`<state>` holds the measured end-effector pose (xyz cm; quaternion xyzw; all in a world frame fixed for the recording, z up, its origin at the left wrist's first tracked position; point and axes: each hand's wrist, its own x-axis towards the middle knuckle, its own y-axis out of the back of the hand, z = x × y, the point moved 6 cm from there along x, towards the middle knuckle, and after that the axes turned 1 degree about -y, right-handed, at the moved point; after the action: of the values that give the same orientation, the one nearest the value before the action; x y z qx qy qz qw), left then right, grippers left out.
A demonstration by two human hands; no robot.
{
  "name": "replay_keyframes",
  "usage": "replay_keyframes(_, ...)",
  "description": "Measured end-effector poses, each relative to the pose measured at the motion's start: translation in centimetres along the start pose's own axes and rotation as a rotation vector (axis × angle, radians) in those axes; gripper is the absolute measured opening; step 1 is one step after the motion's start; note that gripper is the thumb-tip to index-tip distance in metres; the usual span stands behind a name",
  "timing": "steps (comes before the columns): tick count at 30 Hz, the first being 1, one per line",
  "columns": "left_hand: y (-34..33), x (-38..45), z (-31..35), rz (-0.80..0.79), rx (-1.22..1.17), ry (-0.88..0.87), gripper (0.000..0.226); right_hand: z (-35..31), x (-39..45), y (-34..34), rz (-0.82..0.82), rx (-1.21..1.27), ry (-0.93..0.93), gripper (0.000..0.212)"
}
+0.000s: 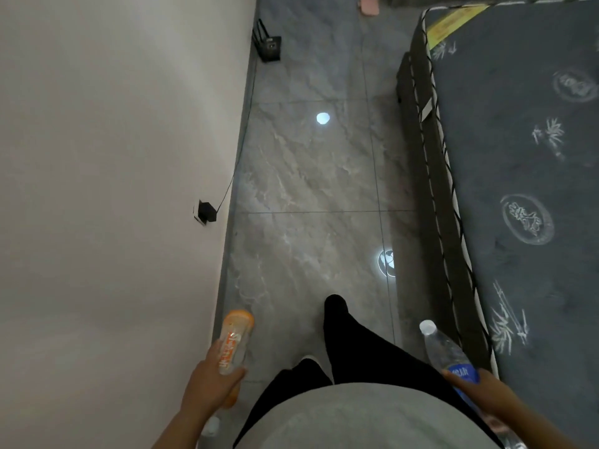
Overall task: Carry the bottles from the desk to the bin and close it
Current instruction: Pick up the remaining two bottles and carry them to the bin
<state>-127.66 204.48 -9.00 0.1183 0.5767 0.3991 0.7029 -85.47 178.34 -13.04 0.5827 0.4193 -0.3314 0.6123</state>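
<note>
The left hand (210,380) wraps its fingers around the middle of an orange-capped clear plastic bottle (235,341); the right hand (483,388) clasps a blue-labelled clear plastic water bottle (449,356), just beside the grey patterned mattress (518,157). Both look light, smooth and probably empty. No bin in view.

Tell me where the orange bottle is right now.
Head view, lower left: the orange bottle is held in the left hand, beside the white wall and above the grey tiled floor.
</note>
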Motion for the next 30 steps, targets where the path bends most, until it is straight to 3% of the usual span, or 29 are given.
replay_keyframes(11,2.9,7.4,9.2,-0.047,-0.112,0.109,0.093,-16.0,4.4,11.7,0.061,0.11,0.131,0.075)
replay_keyframes(18,6.2,14.0,14.5,-0.024,-0.133,0.187,0.081,-24.3,6.7,15.9,0.047,0.126,0.136,0.078)
replay_keyframes(23,10.2,20.3,21.4,-0.092,-0.092,0.101,0.087,-27.0,8.3,18.2,0.029,0.134,0.03,0.076)
replay_keyframes(30,15.2,28.5,33.7,-0.104,0.071,-0.11,0.075,-29.9,10.1,21.4,0.024,0.227,-0.081,0.069)
